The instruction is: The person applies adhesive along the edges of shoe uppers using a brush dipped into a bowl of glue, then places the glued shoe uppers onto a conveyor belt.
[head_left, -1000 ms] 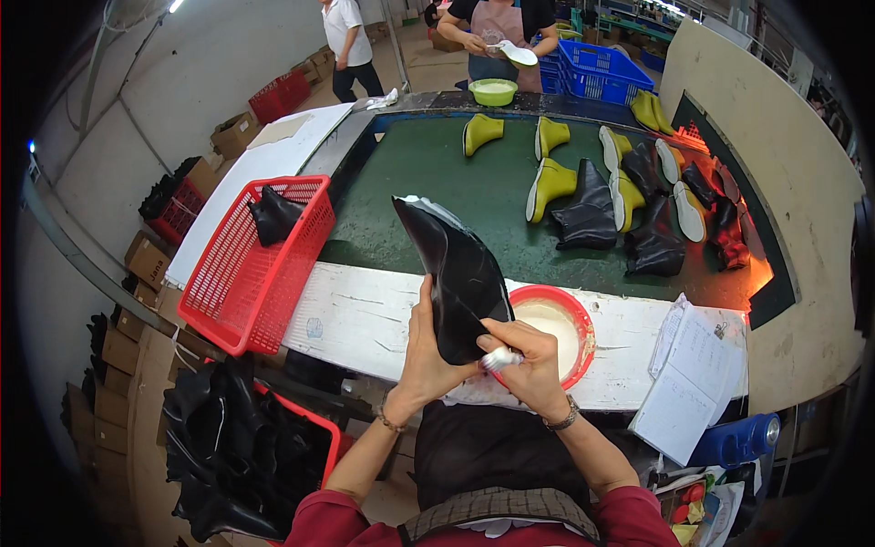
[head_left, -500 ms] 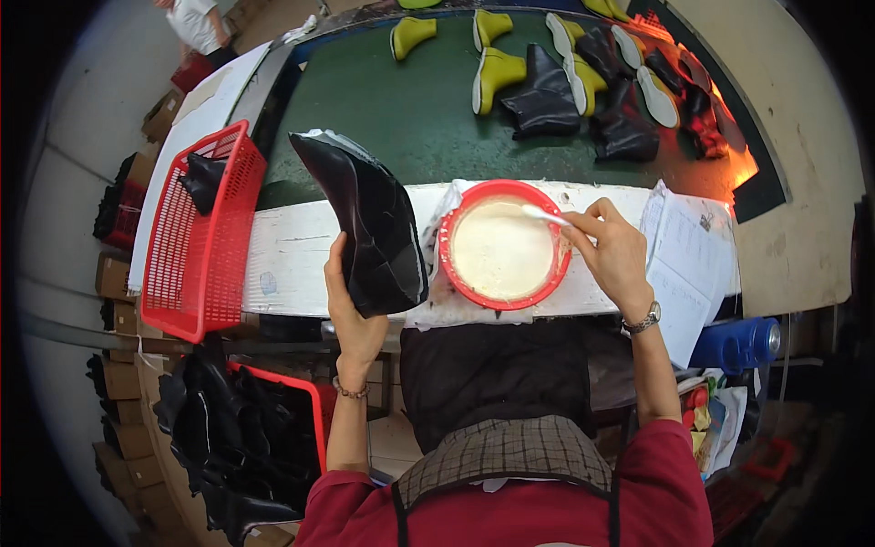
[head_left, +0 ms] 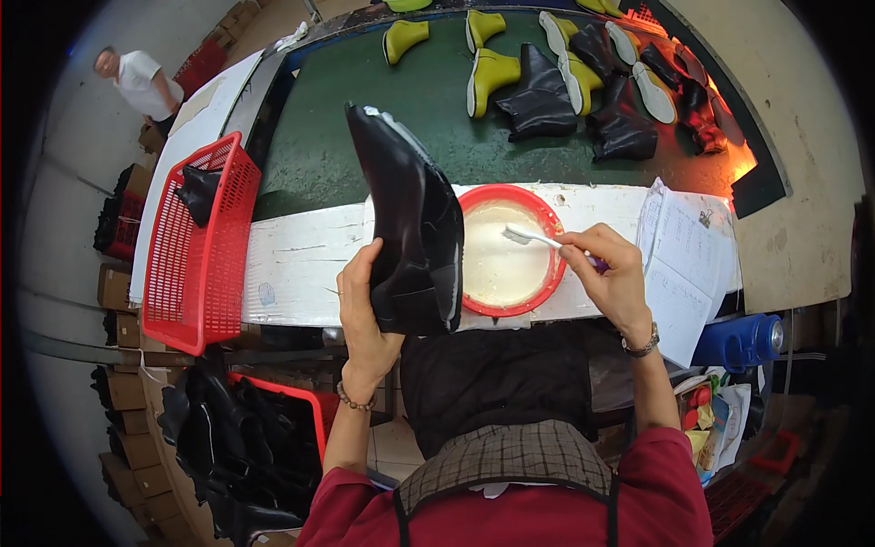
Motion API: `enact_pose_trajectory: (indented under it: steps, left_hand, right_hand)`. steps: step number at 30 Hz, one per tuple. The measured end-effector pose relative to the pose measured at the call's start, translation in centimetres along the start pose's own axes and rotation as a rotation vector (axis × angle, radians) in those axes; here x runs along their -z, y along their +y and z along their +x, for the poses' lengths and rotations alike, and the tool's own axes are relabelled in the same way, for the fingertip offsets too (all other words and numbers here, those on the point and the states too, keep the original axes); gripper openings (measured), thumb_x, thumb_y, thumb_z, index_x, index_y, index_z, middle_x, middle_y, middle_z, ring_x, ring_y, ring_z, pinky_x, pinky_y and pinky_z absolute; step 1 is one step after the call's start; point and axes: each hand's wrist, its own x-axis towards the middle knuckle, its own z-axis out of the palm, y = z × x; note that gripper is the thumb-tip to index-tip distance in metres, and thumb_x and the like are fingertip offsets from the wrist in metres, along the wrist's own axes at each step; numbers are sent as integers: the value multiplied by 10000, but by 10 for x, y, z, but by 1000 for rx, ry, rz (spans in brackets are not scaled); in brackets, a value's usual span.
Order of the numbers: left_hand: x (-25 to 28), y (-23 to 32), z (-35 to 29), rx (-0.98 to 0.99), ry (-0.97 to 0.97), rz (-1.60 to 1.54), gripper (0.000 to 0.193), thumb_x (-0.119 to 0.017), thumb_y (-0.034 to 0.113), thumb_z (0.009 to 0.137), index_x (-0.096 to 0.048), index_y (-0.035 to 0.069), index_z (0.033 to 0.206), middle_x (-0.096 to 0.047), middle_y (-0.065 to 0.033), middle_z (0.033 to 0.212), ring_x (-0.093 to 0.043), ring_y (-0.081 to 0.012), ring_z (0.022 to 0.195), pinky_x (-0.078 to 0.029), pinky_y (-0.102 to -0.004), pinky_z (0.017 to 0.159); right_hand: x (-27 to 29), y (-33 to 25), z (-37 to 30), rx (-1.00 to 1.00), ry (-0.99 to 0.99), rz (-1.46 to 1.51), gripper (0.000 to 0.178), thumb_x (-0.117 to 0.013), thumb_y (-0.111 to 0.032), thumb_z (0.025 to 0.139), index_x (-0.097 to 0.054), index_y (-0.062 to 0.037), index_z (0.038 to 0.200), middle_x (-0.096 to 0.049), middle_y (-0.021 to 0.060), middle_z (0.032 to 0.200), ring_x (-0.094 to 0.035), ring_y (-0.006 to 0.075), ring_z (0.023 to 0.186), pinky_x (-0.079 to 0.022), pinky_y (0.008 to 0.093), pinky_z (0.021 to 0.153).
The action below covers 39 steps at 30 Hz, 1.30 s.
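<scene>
My left hand (head_left: 367, 305) grips a black boot upper (head_left: 406, 219) by its shaft end, its toe end pointing away from me. White coating shows along the boot's right-hand edge. In my right hand (head_left: 606, 273) a toothbrush (head_left: 538, 239) is pinched by the handle, its bristle head over a red bowl (head_left: 553, 216) of creamy white liquid (head_left: 499, 269). The boot covers the bowl's left rim. The bowl stands on the white bench top (head_left: 305, 264).
Red basket (head_left: 205, 264) at left holds a black boot piece. Yellow-green boots (head_left: 492, 80) and black boots (head_left: 538, 100) lie on the green belt (head_left: 365, 82). Papers (head_left: 688, 264) and a blue flask (head_left: 738, 340) are at right. Black uppers (head_left: 241, 447) fill a crate lower left. A person (head_left: 141, 82) stands far left.
The boot has moved right, partly over the bowl, and turned slightly. The toothbrush head has shifted left and lower over the liquid. The person at far left has moved further left.
</scene>
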Motion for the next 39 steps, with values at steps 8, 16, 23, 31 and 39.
enact_pose_trajectory:
  steps: [8, 16, 23, 31, 39]
  left_hand:
    - [-2, 17, 5, -137, -32, 22, 714, -802, 27, 781, -510, -2, 1432, -574, -182, 1357, -567, -330, 1238, -442, -393, 1069]
    - [3, 12, 5, -219, -42, 3, 692, -813, 34, 804, -506, -12, 1423, -569, -184, 1361, -574, -325, 1239, -445, -387, 1069]
    - [-7, 1, 8, -91, 20, -75, 767, -854, 50, 792, -467, -24, 1450, -565, -152, 1356, -579, -271, 1237, -436, -365, 1081]
    - [-13, -2, 9, -169, 88, -162, 674, -817, 53, 786, -533, -15, 1393, -607, -194, 1310, -598, -331, 1177, -467, -390, 1018]
    - [-33, -16, 25, -153, 401, -246, 709, -787, 25, 795, -480, -21, 1432, -559, -181, 1377, -563, -315, 1278, -431, -386, 1098]
  right_hand:
    - [-4, -11, 25, 155, 15, 58, 148, -782, -17, 882, -790, -14, 1030, -681, 53, 845, -574, 74, 666, -415, 213, 555]
    - [-8, -9, 52, 468, 227, -84, 184, -836, -73, 813, -799, -62, 994, -680, 60, 875, -648, 171, 680, -507, 298, 596]
    - [-9, -17, 15, 328, 36, 81, 176, -840, -49, 805, -796, -59, 975, -688, 60, 831, -660, 161, 676, -518, 287, 584]
    - [-4, -8, 57, 371, 167, 108, 185, -818, -28, 841, -801, -42, 1025, -696, 68, 888, -652, 137, 707, -514, 258, 587]
    - [-24, -24, 6, 386, 1, 193, 232, -838, 2, 786, -802, -41, 1011, -689, 59, 880, -663, 153, 711, -519, 274, 604]
